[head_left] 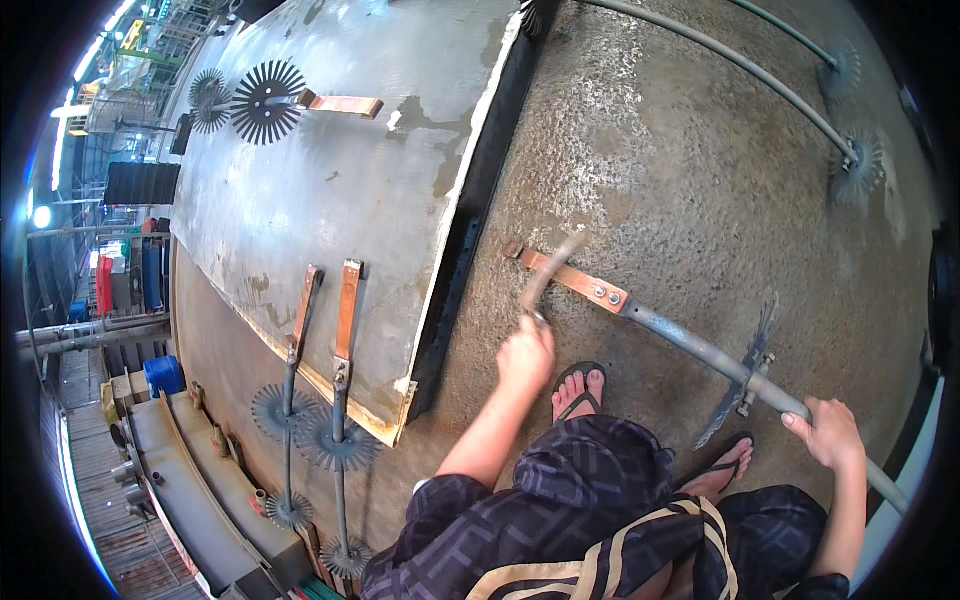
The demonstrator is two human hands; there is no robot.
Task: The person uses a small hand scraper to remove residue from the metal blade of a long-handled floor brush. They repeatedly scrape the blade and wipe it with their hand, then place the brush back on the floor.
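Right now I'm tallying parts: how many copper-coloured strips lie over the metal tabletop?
3: an upper strip beside a slotted disc, and a left strip and a right strip side by side near the lower end of the tabletop. More may lie above the frame.

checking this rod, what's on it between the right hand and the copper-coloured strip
The head view shows a dark toothed disc and a bolt on that stretch of rod.

Glaring lamps [41, 216] left, blurred tool [545, 276], dark rim
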